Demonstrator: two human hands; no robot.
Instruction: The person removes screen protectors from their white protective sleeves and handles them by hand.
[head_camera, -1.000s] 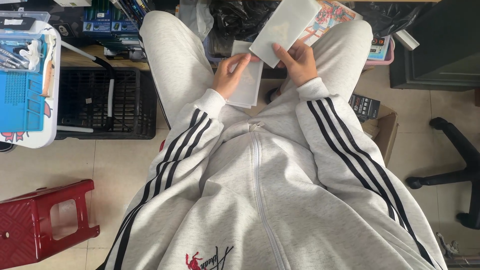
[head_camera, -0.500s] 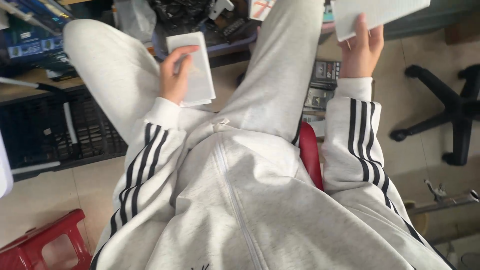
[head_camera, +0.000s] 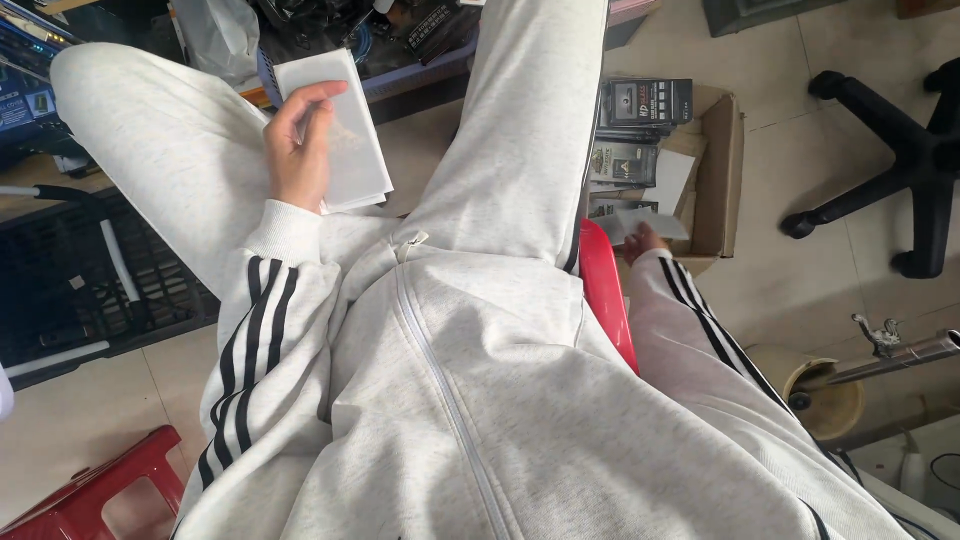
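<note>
A small stack of pale, flat rectangular sheets (head_camera: 345, 140) sits at about eleven o'clock, tilted, its long side running up-left. A smaller white sheet (head_camera: 650, 222) lies at three o'clock, over the open cardboard box (head_camera: 722, 160).

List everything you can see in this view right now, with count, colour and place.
white packets: small stack, white, in left hand over lap
cardboard box: one, brown, floor at right, holding dark packs
white slip: one, at right hand by box
crate: one, black, floor left
stools: two, red, bottom left and under person
office chair base: one, black, right
left hand: holding stack
right hand: lowered at box
</note>
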